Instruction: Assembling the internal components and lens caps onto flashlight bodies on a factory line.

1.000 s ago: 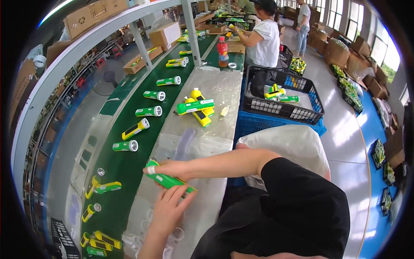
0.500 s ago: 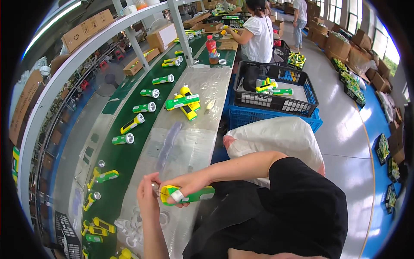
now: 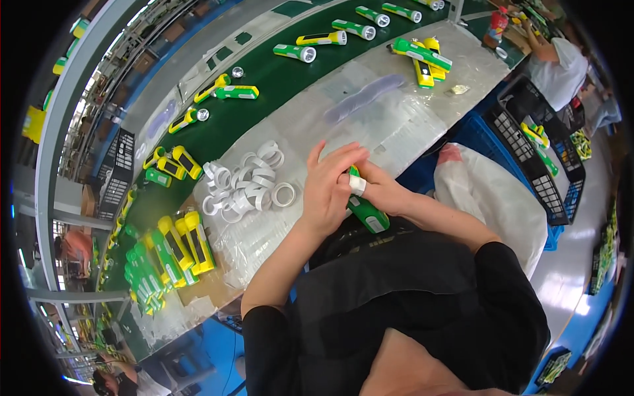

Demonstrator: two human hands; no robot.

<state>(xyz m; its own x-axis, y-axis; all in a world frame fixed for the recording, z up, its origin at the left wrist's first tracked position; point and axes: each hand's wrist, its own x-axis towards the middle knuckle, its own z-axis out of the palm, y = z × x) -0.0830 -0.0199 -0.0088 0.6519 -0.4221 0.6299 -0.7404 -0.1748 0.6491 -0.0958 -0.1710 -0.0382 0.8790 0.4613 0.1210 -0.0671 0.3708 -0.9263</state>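
Observation:
In front of my chest I hold a green flashlight (image 3: 370,214), tilted, with its lower end toward me. My right hand (image 3: 386,191) wraps round its body, and a white band (image 3: 356,185) sits at the thumb. My left hand (image 3: 325,191) closes over the flashlight's upper end, its index finger partly raised. The fingers hide that end, so I cannot see the lens part there. Left of my hands lies a pile of white plastic rings (image 3: 284,194). Farther left, green and yellow flashlight bodies (image 3: 173,244) lie in a stacked group.
Several flashlights (image 3: 296,53) lie along the green belt (image 3: 264,76) beyond the plastic-covered table (image 3: 389,132). More are piled at the table's far right. A white sack (image 3: 492,198) and a black crate (image 3: 564,191) stand at my right. Another black crate (image 3: 117,175) is beyond the belt.
The view has swung left and down. My left hand, earlier beside the flashlight's open end with a clear lens part, now covers that end. The flashlight has turned, its lower end toward me.

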